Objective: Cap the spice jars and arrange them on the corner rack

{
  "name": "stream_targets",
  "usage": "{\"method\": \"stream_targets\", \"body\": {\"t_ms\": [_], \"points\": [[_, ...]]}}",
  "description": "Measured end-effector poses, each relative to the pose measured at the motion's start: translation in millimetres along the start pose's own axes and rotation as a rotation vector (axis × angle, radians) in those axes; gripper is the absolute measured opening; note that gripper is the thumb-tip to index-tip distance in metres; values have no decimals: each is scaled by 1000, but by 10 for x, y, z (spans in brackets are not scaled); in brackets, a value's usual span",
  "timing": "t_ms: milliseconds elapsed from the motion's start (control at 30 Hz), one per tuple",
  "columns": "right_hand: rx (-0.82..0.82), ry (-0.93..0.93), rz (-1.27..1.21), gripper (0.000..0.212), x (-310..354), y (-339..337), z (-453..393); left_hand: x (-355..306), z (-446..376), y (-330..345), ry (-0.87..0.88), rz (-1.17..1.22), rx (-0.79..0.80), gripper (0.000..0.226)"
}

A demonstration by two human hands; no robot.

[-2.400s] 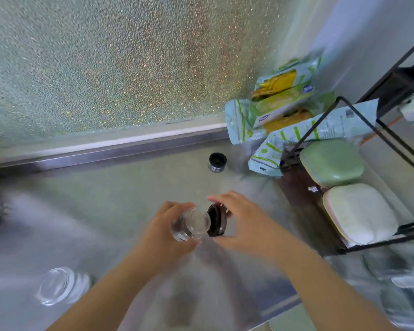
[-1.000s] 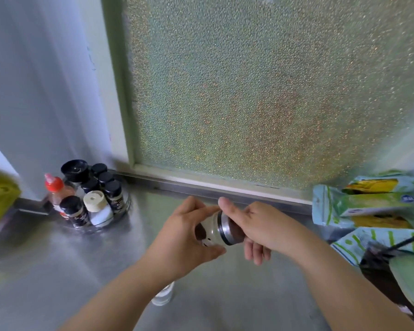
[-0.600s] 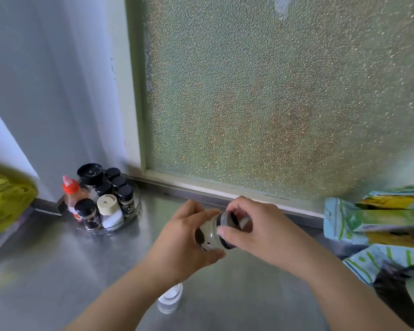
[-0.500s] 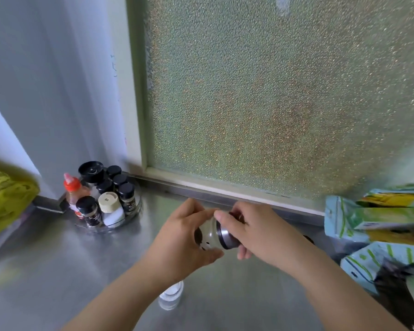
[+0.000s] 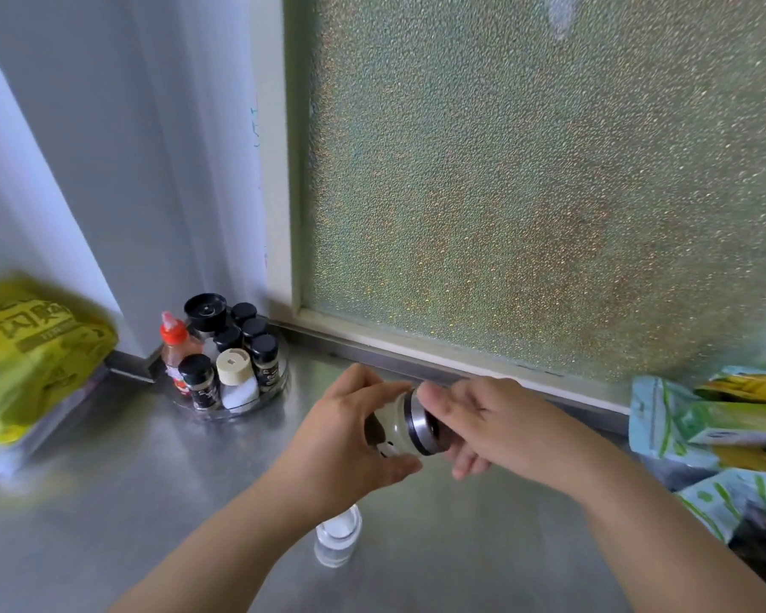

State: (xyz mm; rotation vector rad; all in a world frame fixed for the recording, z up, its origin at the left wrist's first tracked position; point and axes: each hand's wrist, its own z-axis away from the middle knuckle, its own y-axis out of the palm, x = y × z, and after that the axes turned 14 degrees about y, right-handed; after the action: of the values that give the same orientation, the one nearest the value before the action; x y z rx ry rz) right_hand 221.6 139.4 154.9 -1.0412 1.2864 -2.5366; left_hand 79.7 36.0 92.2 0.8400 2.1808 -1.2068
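Spice jar [image 5: 392, 429]: held on its side in the air above the worktop [image 5: 151, 502], in front of the frosted window [image 5: 527, 192]. Glass body with dark contents showing at the left end; a cap [image 5: 423, 429] with a metal band sits on its mouth, to the right.

Left hand [image 5: 346, 440]: fingers and thumb curled round the jar body, holding it firmly.

Right hand [image 5: 483, 422]: at the cap end, fingers fairly straight and spread over the cap, not visibly clamped round it. Judged to be between turns of screwing the cap on. Whether the cap is fully seated cannot be told.

Second jar [image 5: 338, 539]: clear, standing upright and uncapped on the worktop, directly beneath the left forearm.

Corner rack [image 5: 235, 407]: a round clear tray in the corner to the left, well apart from the hands. It carries several black-capped jars [image 5: 264, 360], a cream-lidded shaker [image 5: 235, 376] and a red-topped bottle [image 5: 175, 347], packed close.

Surroundings: a yellow bag [image 5: 32, 351] at far left, green packets [image 5: 717, 418] at far right.

Risks, as judged:
- Cap cross-threaded or left loose, because the jar lies sideways; contents could spill when it is set down.
- Left forearm lowering onto the open jar below and tipping it.
- Little free room on the rack; pushing the jar in could topple a neighbour.
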Motion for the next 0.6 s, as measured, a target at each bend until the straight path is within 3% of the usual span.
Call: {"method": "stream_targets", "body": {"t_ms": [67,100,200,300,367,433,533,600], "points": [[41,-98,-25,52,-29,-45,9,8,23,-31,-11,-14,-9,64],[36,-136,-8,56,-23,-42,26,7,35,-40,-9,-21,-12,64],[-123,-138,78,40,27,54,14,-15,59,-39,-10,-27,1,65],[-96,-39,105,65,36,49,22,-38,80,-38,-41,-29,8,66],[3,-82,70,52,9,19,37,-29,96,-48,-60,-36,8,69],[19,-176,69,65,-9,-3,53,-33,103,-53,-77,-23,5,70],[-125,-173,111,36,2,108,28,-61,111,-27,-94,-10,-3,72],[-145,-84,123,53,14,113,23,-80,129,-3,-127,21,-6,71]]}}
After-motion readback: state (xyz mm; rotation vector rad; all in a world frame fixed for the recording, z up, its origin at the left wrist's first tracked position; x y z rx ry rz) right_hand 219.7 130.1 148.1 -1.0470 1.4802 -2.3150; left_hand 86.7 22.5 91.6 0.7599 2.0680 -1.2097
